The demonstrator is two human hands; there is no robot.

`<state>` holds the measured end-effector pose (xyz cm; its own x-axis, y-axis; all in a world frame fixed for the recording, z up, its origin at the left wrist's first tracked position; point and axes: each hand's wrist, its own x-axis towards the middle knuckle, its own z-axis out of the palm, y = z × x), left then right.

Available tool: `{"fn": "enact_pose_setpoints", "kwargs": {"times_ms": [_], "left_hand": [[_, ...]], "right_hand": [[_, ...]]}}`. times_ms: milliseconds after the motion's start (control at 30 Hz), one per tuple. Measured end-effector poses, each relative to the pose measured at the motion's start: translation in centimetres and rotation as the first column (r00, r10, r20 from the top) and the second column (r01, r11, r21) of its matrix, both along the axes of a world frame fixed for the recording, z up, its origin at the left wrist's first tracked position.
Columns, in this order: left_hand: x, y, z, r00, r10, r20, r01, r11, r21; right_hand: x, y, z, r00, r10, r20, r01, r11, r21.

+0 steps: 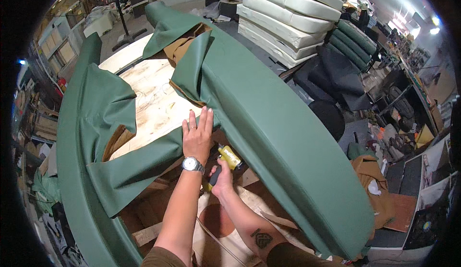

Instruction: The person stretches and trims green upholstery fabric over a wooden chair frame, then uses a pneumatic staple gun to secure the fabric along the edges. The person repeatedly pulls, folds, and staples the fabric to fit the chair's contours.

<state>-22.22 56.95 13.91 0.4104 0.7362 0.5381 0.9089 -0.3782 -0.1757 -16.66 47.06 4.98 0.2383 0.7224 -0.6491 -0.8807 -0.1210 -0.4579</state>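
Note:
My left hand [197, 139], with a ring and a wristwatch [192, 164], lies flat with fingers stretched on a loose flap of green leather-like cover [144, 163]. Just to its right and lower, my right hand [222, 179] grips the handle of a yellow and black staple gun [230, 157]. Its nose points up under the cover's edge beside my left wrist; the exact tip is hard to make out. The cover is drawn over a large curved furniture frame with two long padded sides, the right one [283, 118] next to my right hand. Brown backing shows at the folded edges.
A bare plywood panel [153, 103] with loose threads lies between the padded sides. A thin hose [221, 245] runs through the open wooden frame below. White cushions [288, 22] are stacked behind, with dark green rolls [353, 46] beside them. Brown fabric [372, 185] hangs at the right.

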Motion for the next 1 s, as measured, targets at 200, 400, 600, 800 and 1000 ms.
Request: {"fn": "enact_pose_setpoints", "kwargs": {"times_ms": [200,400,600,800,1000], "left_hand": [[0.1,0.0,0.0,1.000,0.000,-0.002,0.000,1.000,0.016],[0.2,-0.1,0.0,1.000,0.008,0.017,-0.008,1.000,-0.005],[0.0,-0.3,1.5,0.993,-0.008,0.119,0.026,0.988,-0.150],[-2.6,0.4,5.1,0.972,-0.062,0.229,0.159,0.884,-0.439],[-2.2,0.3,4.4,0.983,0.070,0.168,0.021,0.874,-0.485]], "right_hand": [[0.7,1.0,0.8,0.998,-0.026,-0.048,0.031,0.994,0.103],[1.3,2.6,1.4,0.999,-0.030,-0.020,0.033,0.989,0.145],[0.2,-3.2,2.2,0.967,0.195,0.167,-0.209,0.975,0.073],[3.6,-7.8,11.0,0.310,0.593,0.744,-0.678,0.686,-0.264],[7.8,0.1,22.2,0.175,0.382,0.908,-0.525,0.816,-0.242]]}}
